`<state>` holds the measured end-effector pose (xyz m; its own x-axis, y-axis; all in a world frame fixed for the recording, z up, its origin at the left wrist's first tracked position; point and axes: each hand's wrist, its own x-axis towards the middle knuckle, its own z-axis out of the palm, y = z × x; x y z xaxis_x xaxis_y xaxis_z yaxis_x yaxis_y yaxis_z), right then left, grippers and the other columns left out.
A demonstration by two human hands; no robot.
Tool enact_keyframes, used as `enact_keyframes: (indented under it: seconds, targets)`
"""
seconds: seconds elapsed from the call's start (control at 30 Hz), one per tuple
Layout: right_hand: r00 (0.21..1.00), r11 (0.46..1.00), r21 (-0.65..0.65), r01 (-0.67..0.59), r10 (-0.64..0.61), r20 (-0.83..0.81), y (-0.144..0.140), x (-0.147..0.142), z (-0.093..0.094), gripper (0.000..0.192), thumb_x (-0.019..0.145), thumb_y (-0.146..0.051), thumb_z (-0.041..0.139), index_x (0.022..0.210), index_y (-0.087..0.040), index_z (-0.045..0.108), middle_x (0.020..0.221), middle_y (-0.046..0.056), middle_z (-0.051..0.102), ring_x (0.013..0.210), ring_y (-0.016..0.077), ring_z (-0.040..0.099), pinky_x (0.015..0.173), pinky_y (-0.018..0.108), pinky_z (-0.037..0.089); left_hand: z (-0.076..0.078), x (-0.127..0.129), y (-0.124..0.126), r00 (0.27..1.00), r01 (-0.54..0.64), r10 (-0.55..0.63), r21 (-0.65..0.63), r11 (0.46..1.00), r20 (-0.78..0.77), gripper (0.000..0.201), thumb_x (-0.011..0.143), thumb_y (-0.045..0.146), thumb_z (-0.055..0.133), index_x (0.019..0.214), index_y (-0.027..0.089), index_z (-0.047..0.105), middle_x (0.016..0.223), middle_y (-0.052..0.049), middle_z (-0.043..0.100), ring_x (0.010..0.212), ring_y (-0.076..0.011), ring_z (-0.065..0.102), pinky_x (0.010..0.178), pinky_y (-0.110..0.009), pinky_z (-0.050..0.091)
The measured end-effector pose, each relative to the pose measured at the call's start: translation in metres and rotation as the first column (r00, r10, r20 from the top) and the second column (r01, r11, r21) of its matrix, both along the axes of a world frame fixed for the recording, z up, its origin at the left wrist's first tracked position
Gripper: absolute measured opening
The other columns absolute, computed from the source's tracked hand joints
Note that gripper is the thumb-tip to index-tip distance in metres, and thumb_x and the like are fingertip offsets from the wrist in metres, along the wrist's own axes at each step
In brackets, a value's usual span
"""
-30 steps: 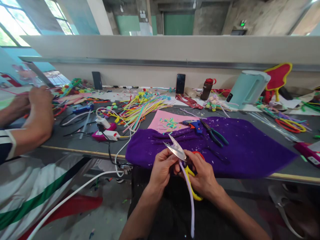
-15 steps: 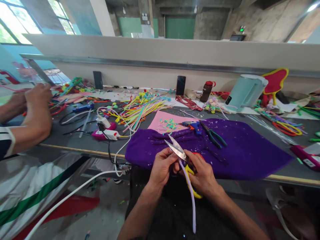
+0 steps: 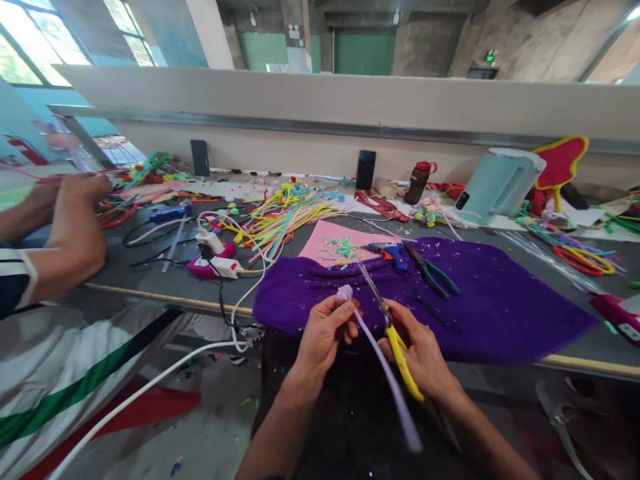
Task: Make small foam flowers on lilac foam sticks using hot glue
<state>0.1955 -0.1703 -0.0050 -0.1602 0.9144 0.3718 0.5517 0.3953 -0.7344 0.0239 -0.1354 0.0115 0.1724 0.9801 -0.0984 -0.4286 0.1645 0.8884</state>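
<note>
My left hand (image 3: 321,335) pinches a lavender pipe cleaner (image 3: 381,365) near its top. A small ruffled lavender tuft (image 3: 345,292) pokes up above the thumb, and the long tail hangs down to the right over my dark lap. In my right hand (image 3: 423,343) are yellow-handled scissors (image 3: 404,363), their blades seen nearly edge-on and pointing up and left, apart from the pipe cleaner. Beyond both hands a purple cloth (image 3: 505,300) covers the table edge. On it lie dark-handled pliers (image 3: 434,272) and a blue glue gun (image 3: 395,255).
Pink paper (image 3: 313,243) carries small green and yellow clippings. Behind it lies a heap of coloured pipe cleaners (image 3: 285,217). A power strip (image 3: 213,263) with cables sits left. A phone (image 3: 365,170), a brown bottle (image 3: 419,183) and a pale-blue kettle (image 3: 500,183) stand behind. Another person's arm (image 3: 75,227) works at left.
The scissors have moved right, away from the pipe cleaner, and their blades no longer look spread. The lavender tuft now shows above my left hand, and the tail has swung right.
</note>
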Motion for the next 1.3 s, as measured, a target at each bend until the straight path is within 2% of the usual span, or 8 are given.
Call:
enact_keyframes:
  seconds: [0.07,0.17,0.27,0.43,0.77,1.1,1.3]
  targets:
    - [0.998,1.0,-0.014,0.003,-0.002,0.057,-0.004,0.0,0.006,0.057,0.072,-0.024,0.059,0.126,-0.022,0.039,0.078,-0.001,0.058,0.058,0.0118,0.052,0.055,0.023,0.047,0.0,-0.001,-0.001,1.0,0.007,-0.006,-0.009,1.0,0.013,0.019,0.07,0.03,0.066,0.075,0.013,0.062,0.053,0.002,0.058,0.039,-0.0053,0.049,0.034,-0.014,0.033]
    - [0.987,1.0,0.028,0.001,-0.006,0.163,-0.008,-0.004,0.007,0.059,0.069,-0.025,0.061,0.125,-0.022,0.04,0.088,0.002,0.058,0.067,0.0147,0.055,0.063,0.027,0.048,0.001,-0.002,-0.002,1.0,0.012,-0.011,-0.035,0.999,0.027,0.017,0.07,0.03,0.066,0.071,0.014,0.06,0.052,0.003,0.056,0.037,-0.0047,0.047,0.034,-0.014,0.033]
    - [0.976,0.993,0.116,0.031,-0.056,0.213,-0.007,-0.008,0.0,0.06,0.069,-0.027,0.062,0.125,-0.021,0.042,0.094,0.005,0.058,0.073,0.0169,0.056,0.067,0.03,0.048,0.0,-0.003,-0.003,0.999,0.012,-0.01,-0.05,0.999,0.032,0.018,0.069,0.031,0.066,0.07,0.014,0.06,0.051,0.003,0.056,0.036,-0.0041,0.045,0.034,-0.013,0.033]
    - [0.964,0.977,0.205,0.064,-0.114,0.239,-0.005,-0.01,-0.011,0.056,0.071,-0.03,0.062,0.123,-0.02,0.044,0.091,0.006,0.058,0.073,0.0174,0.056,0.065,0.03,0.048,-0.003,-0.004,-0.004,0.999,0.009,-0.008,-0.03,0.999,0.051,0.017,0.069,0.03,0.066,0.068,0.014,0.059,0.047,0.003,0.054,0.036,-0.0046,0.044,0.035,-0.014,0.033]
    - [0.965,0.974,0.217,0.059,-0.111,0.239,-0.005,-0.009,-0.012,0.055,0.072,-0.029,0.061,0.124,-0.019,0.044,0.089,0.006,0.058,0.072,0.0167,0.057,0.063,0.029,0.049,-0.004,-0.002,-0.006,0.998,-0.035,0.035,0.018,0.999,-0.051,0.016,0.069,0.029,0.066,0.069,0.014,0.061,0.05,0.002,0.055,0.039,-0.0058,0.047,0.038,-0.015,0.035]
    - [0.963,0.98,0.199,0.031,-0.083,0.258,-0.005,-0.008,-0.013,0.056,0.074,-0.028,0.061,0.126,-0.019,0.041,0.091,0.007,0.058,0.075,0.018,0.058,0.064,0.03,0.048,-0.003,-0.004,-0.007,0.977,-0.083,0.112,0.16,0.984,-0.18,0.015,0.071,0.029,0.065,0.071,0.014,0.063,0.05,0.002,0.056,0.044,-0.0082,0.049,0.043,-0.018,0.038]
    - [0.964,0.98,0.197,-0.001,-0.052,0.261,-0.004,-0.006,-0.018,0.057,0.074,-0.027,0.06,0.127,-0.019,0.039,0.09,0.006,0.058,0.076,0.018,0.057,0.063,0.029,0.048,-0.003,-0.005,-0.007,0.973,-0.066,0.098,0.159,0.985,-0.208,0.015,0.072,0.029,0.063,0.074,0.015,0.063,0.051,0.002,0.057,0.044,-0.0084,0.05,0.043,-0.018,0.038]
